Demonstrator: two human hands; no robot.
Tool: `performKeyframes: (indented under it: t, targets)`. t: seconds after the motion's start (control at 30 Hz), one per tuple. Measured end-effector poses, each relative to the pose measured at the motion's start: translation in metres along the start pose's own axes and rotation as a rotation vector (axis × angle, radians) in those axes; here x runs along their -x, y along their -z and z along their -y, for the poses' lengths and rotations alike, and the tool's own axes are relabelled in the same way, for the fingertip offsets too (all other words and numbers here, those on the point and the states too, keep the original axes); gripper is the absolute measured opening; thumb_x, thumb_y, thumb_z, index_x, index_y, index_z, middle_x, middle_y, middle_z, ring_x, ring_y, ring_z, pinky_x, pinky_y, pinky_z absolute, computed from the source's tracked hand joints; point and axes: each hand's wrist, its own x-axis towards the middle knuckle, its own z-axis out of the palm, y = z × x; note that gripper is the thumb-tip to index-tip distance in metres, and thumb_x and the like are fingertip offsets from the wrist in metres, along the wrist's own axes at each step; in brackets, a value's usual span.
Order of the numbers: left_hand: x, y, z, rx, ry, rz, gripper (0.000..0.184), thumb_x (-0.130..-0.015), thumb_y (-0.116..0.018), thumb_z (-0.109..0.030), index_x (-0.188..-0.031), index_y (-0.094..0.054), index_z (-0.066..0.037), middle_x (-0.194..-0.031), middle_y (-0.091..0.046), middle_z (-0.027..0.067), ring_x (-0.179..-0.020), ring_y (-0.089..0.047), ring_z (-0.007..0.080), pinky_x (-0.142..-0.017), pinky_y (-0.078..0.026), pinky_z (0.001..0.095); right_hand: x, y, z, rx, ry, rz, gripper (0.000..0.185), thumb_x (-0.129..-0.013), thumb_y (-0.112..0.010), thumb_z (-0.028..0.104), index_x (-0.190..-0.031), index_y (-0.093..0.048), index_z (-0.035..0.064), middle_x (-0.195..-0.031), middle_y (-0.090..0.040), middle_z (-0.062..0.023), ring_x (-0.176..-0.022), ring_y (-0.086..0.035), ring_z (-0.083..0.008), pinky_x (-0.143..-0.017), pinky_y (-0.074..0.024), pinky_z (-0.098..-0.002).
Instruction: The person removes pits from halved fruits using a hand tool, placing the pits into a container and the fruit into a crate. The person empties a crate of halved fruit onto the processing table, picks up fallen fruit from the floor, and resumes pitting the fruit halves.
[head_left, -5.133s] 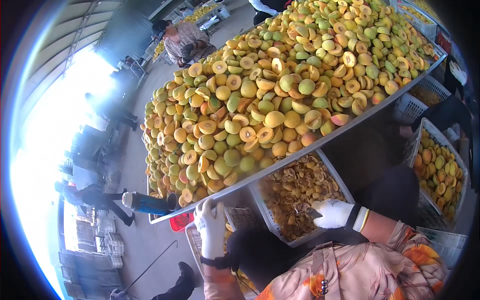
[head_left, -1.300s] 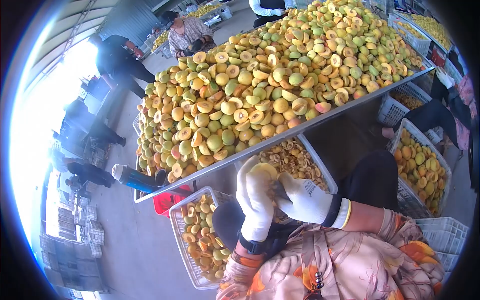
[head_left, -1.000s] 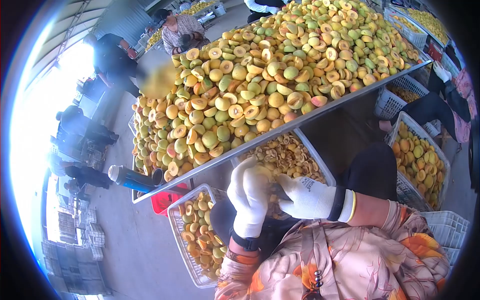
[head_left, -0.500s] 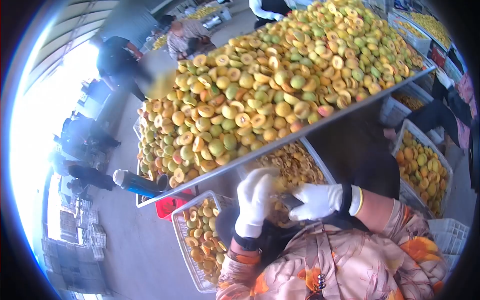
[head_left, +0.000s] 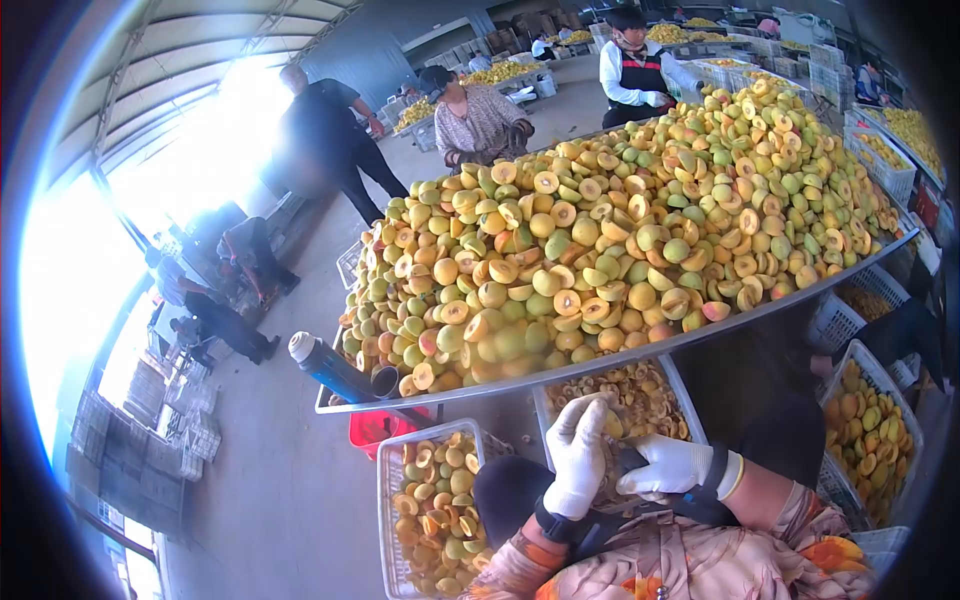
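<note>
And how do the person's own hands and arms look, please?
The left hand and right hand wear white gloves, each with a dark band at the wrist. The pale pink sleeves carry an orange floral pattern.

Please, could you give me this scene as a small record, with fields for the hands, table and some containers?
Left hand: white glove, fingers bent; contents unclear
Right hand: white glove, around a small dark object, too blurred to identify
Table: silvery rim, heaped with yellow-green fruit, many pieces halved
Below table edge: white plastic crate of brownish scraps
Further left: white plastic crate of fruit pieces; red container
</note>
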Motion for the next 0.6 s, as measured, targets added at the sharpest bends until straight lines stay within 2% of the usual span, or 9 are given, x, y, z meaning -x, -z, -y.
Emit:
performKeyframes:
  t: [0.1, 0.23, 0.3, 0.33, 0.37, 0.43, 0.53, 0.57, 0.6]
  targets:
    - [-0.006, -0.004, 0.007, 0.091, 0.037, -0.018, 0.033, -0.102, -0.064, -0.029, -0.110, -0.068, 0.003, -0.090, -0.072, 0.0112, -0.070, -0.067, 0.0158, -0.067, -0.056, 0.0300, 0.005, 0.001, 0.007, -0.021, 0.013, -0.028, 0.040, -0.092, -0.067, 0.017, -0.127, -0.057, 0.0004, -0.071, -0.061, -0.0024, -0.056, -0.056, -0.0097, -0.054, -0.0463, -0.0269]
    - [-0.013, -0.003, 0.003, -0.204, -0.225, 0.044, 0.031, -0.104, -0.061, -0.026, -0.109, -0.070, 0.004, -0.089, -0.073, 0.0083, -0.073, -0.065, 0.0113, -0.071, -0.053, 0.0261, 0.008, 0.005, 0.018, 0.216, 0.061, -0.091, 0.054, -0.089, -0.069, 0.019, -0.137, -0.051, 0.0004, -0.086, -0.066, -0.0086, -0.065, -0.061, -0.0135, -0.062, -0.0510, -0.0303]
    - [-0.013, -0.008, -0.001, -0.194, -0.238, 0.058, 0.033, -0.105, -0.059, -0.027, -0.109, -0.070, 0.004, -0.090, -0.073, 0.0089, -0.074, -0.065, 0.0113, -0.071, -0.053, 0.0259, 0.002, 0.010, 0.012, 0.196, 0.107, -0.054, 0.055, -0.089, -0.069, 0.018, -0.137, -0.051, -0.0012, -0.089, -0.066, -0.0100, -0.069, -0.062, -0.0161, -0.066, -0.0524, -0.0329]
    - [-0.014, -0.013, -0.007, -0.099, -0.166, 0.034, 0.040, -0.106, -0.056, -0.034, -0.108, -0.069, 0.003, -0.090, -0.073, 0.0108, -0.073, -0.066, 0.0139, -0.069, -0.054, 0.0270, -0.002, 0.012, 0.007, 0.213, 0.174, -0.051, 0.055, -0.089, -0.069, 0.017, -0.137, -0.051, -0.0014, -0.090, -0.066, -0.0100, -0.070, -0.063, -0.0161, -0.067, -0.0524, -0.0328]
    - [-0.013, -0.018, -0.010, 0.053, 0.007, 0.025, 0.048, -0.106, -0.051, -0.043, -0.106, -0.067, 0.003, -0.088, -0.072, 0.0128, -0.071, -0.067, 0.0175, -0.067, -0.055, 0.0301, 0.000, 0.010, 0.006, 0.094, 0.150, -0.023, 0.043, -0.090, -0.069, 0.016, -0.127, -0.054, -0.0004, -0.083, -0.064, -0.0068, -0.063, -0.059, -0.0137, -0.060, -0.0481, -0.0305]
    - [-0.014, -0.023, -0.013, 0.016, 0.047, 0.020, 0.053, -0.107, -0.047, -0.047, -0.103, -0.065, 0.003, -0.085, -0.071, 0.0136, -0.069, -0.067, 0.0201, -0.065, -0.056, 0.0336, 0.004, 0.007, 0.006, -0.146, 0.095, 0.025, 0.020, -0.091, -0.068, 0.012, -0.108, -0.062, 0.0015, -0.069, -0.058, -0.0005, -0.048, -0.051, -0.0090, -0.046, -0.0394, -0.0260]
    - [-0.016, -0.027, -0.017, -0.014, 0.021, 0.093, 0.057, -0.107, -0.044, -0.049, -0.103, -0.065, 0.003, -0.082, -0.070, 0.0137, -0.066, -0.065, 0.0217, -0.065, -0.056, 0.0356, 0.003, 0.005, -0.001, -0.137, 0.155, -0.013, 0.017, -0.092, -0.068, 0.017, -0.101, -0.062, 0.0035, -0.065, -0.055, 0.0002, -0.047, -0.049, -0.0096, -0.045, -0.0374, -0.0257]
    - [-0.019, -0.021, -0.012, 0.019, 0.019, 0.148, 0.057, -0.106, -0.045, -0.047, -0.105, -0.067, 0.006, -0.082, -0.071, 0.0131, -0.070, -0.067, 0.0196, -0.066, -0.054, 0.0322, -0.002, 0.006, -0.010, -0.153, 0.191, -0.027, 0.017, -0.092, -0.068, 0.017, -0.100, -0.062, 0.0039, -0.063, -0.053, 0.0001, -0.047, -0.047, -0.0095, -0.044, -0.0363, -0.0255]
    - [-0.021, -0.016, -0.010, -0.003, 0.032, 0.177, 0.058, -0.106, -0.044, -0.048, -0.105, -0.067, 0.006, -0.080, -0.071, 0.0131, -0.069, -0.067, 0.0198, -0.065, -0.054, 0.0323, 0.002, 0.006, -0.005, -0.272, 0.126, 0.037, 0.016, -0.091, -0.068, 0.016, -0.098, -0.061, 0.0037, -0.062, -0.051, 0.0003, -0.045, -0.045, -0.0092, -0.043, -0.0350, -0.0255]
